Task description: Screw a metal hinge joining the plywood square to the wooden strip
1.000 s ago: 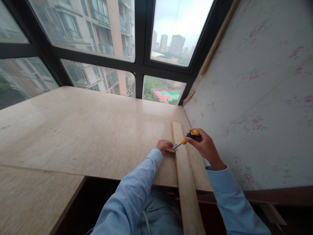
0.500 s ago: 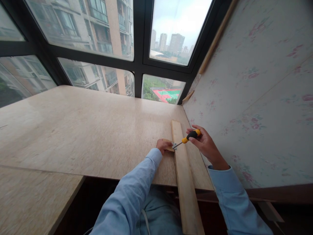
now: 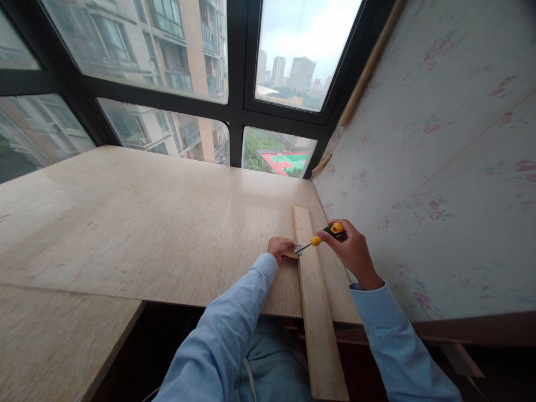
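plank (image 3: 316, 296): bare pale wood, matt, fine straight grain, under your hands.
bracket (image 3: 298, 249): small bright metal, shiny, at the plank's 9 o'clock edge.
screwdriver (image 3: 321, 237): your right hand (image 3: 350, 249) grips a yellow-and-black plastic handle, thin metal shaft.
worktop (image 3: 146, 223): beige stone-look slab, smooth, slight sheen.
wall (image 3: 439, 167): matt floral paper, 3 o'clock.
sleeves (image 3: 221, 340): light blue cloth.
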Tool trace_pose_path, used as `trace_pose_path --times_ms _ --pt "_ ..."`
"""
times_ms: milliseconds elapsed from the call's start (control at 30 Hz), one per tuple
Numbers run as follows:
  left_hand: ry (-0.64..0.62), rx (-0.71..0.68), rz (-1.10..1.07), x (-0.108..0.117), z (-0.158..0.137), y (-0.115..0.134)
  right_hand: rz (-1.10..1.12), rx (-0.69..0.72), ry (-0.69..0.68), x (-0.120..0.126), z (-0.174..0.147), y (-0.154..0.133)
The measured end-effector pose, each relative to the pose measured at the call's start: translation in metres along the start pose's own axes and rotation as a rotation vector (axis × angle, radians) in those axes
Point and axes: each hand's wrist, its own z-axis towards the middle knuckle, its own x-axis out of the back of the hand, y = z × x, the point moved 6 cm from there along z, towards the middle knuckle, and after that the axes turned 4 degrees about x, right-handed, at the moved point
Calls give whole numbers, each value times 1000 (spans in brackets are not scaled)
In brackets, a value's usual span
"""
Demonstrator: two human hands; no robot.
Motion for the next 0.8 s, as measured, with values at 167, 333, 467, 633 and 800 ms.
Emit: trace_pose_path --times_ms 167,333,467,633,800 --pt "21 4 -12 -1 2 -1 121 -17 -29 -3 0 7" --pt "37 -9 21 0 3 0 278 -4 -74 -9 1 18" --pt "50 -7 59 2 2 0 219 51 -107 -8 2 15" --pt "49 -40 62 2 3 0 -144 79 29 1 5 4" --pt "71 -31 37 2 7 -3 -93 12 37 -4 7 13"
